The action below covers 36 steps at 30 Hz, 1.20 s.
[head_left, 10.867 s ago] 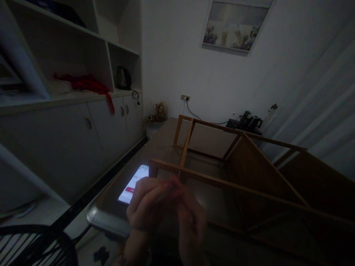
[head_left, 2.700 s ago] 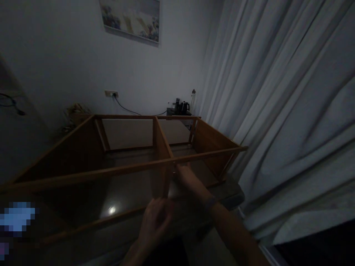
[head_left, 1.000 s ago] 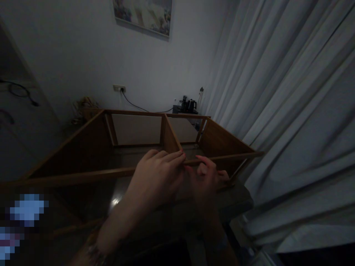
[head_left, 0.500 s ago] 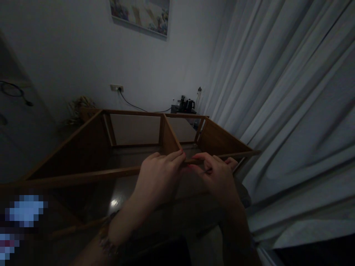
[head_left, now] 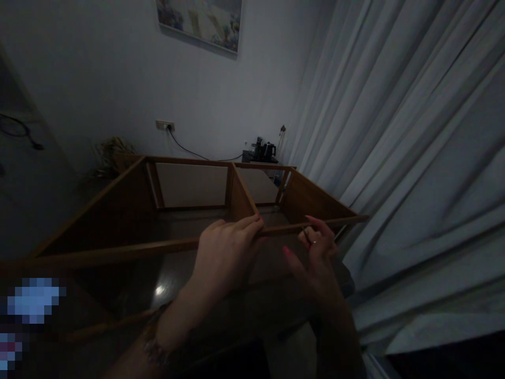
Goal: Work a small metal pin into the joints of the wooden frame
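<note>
My left hand (head_left: pixel 229 247) is closed round the near top rail of a wooden cabinet frame (head_left: pixel 118 251), where the middle divider (head_left: pixel 243 192) meets it. Its fingertips lie over the joint and its thumb is under the rail, mostly hidden. My right hand (head_left: pixel 317 252) is a little to the right, by the same rail. There the index finger and thumb stand apart, while the other fingers curl round a thin dark rod (head_left: pixel 305 233), too small and dim to name exactly. Side panels (head_left: pixel 315 195) stand at both ends of the frame.
A long pale curtain (head_left: pixel 414 158) hangs close on the right. Behind the frame, a black kettle (head_left: pixel 269 151) stands on a small dark table, with a cable running to a wall socket (head_left: pixel 164 126). Dried plants (head_left: pixel 114 150) are at the back left. The room is dim.
My right hand has drawn back from the joint to the right, and its thumb and index finger have spread off the rail. My left hand keeps its place on the joint.
</note>
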### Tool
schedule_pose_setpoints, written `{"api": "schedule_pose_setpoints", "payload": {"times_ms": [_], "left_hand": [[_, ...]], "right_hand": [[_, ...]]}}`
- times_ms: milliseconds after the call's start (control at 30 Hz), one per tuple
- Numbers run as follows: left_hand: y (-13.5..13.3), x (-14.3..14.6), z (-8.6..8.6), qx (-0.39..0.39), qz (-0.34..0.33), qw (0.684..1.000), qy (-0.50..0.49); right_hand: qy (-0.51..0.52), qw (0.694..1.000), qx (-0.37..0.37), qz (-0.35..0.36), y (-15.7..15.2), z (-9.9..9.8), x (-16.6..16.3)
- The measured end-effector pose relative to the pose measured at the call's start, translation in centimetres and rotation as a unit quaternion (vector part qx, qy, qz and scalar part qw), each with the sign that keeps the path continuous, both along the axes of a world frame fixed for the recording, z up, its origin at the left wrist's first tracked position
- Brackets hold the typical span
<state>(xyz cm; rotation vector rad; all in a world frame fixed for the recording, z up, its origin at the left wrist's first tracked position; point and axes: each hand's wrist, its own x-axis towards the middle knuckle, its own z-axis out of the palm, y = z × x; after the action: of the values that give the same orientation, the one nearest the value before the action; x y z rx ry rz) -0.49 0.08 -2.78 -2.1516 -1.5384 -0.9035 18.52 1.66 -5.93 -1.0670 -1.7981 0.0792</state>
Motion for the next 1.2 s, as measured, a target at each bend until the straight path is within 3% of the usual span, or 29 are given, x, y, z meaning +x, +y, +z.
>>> {"api": "schedule_pose_setpoints", "payload": {"times_ms": [133, 300, 533, 667, 967, 1067, 1200], "left_hand": [[0.1, -0.2, -0.1, 0.005, 0.003, 1.000, 0.009], [0.2, -0.2, -0.3, 0.012, -0.004, 1.000, 0.007], [0.0, -0.3, -0.1, 0.000, -0.005, 1.000, 0.022], [-0.1, -0.3, 0.2, -0.015, -0.011, 0.999, 0.026], [-0.1, -0.2, 0.2, 0.011, -0.021, 0.999, 0.029], [-0.1, -0.1, 0.0, 0.032, -0.028, 0.998, 0.040], [0.2, 0.2, -0.5, 0.079, -0.021, 0.995, 0.059]], "right_hand": [[0.109, 0.992, -0.036, 0.047, -1.4, -1.5, -1.1], [0.169, 0.985, -0.014, 0.016, -1.2, -2.9, -2.5], [0.010, 0.994, 0.104, -0.034, -0.6, -2.2, -3.0], [-0.028, 0.985, 0.170, -0.013, 0.0, -1.6, -3.5], [-0.079, 0.973, 0.214, -0.042, 0.4, -1.6, -4.0], [-0.118, 0.965, 0.217, -0.090, -0.5, -0.9, -4.9], [-0.145, 0.961, 0.167, -0.169, -1.7, -0.1, -6.6]]}}
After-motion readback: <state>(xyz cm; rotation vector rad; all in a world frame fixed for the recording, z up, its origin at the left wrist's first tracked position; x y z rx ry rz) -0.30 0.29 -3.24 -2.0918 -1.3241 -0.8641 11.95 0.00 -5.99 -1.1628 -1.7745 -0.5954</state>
